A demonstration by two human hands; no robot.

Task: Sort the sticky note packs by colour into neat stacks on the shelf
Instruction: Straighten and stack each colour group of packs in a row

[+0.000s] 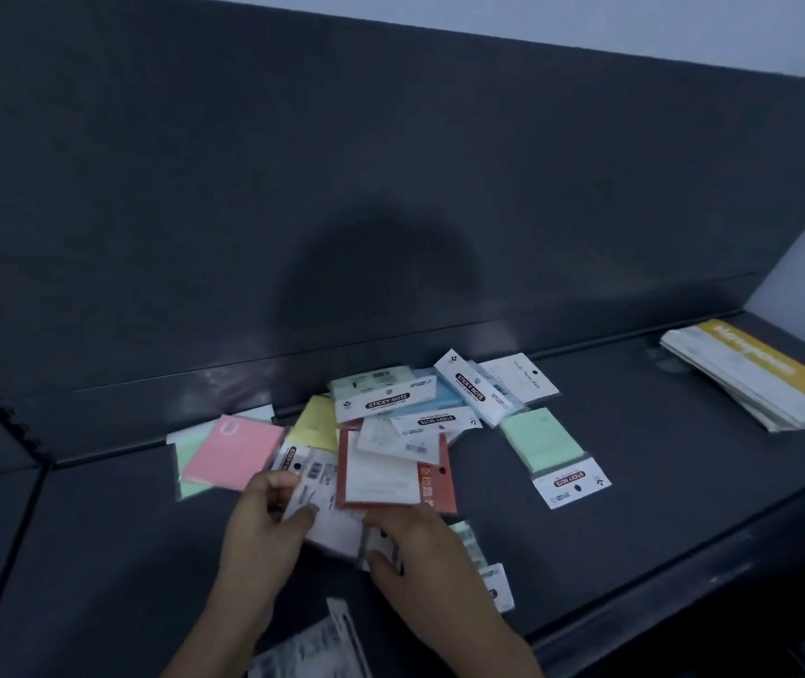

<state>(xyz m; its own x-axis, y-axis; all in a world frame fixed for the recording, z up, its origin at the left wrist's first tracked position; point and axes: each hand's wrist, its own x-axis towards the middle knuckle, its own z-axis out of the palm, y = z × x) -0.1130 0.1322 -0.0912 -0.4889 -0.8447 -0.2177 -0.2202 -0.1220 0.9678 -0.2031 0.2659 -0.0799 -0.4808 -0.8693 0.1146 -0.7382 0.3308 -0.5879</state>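
Observation:
A loose heap of sticky note packs lies on the dark shelf (586,555). A pink pack (231,452) sits at the left over pale green ones. A yellow pack (314,425) and a red pack (432,489) under a white card (380,474) lie mid-heap. Blue and mint packs (390,391) rest at the back. A green pack (544,445) lies apart on the right. My left hand (263,521) pinches a white pack (327,516) at the heap's front. My right hand (420,555) grips the same white pack's lower edge.
A stack of yellow-and-white flat packages (757,379) lies at the far right of the shelf. More wrapped packs (322,643) sit near the front edge below my hands. A tall dark back panel (390,188) rises behind the heap.

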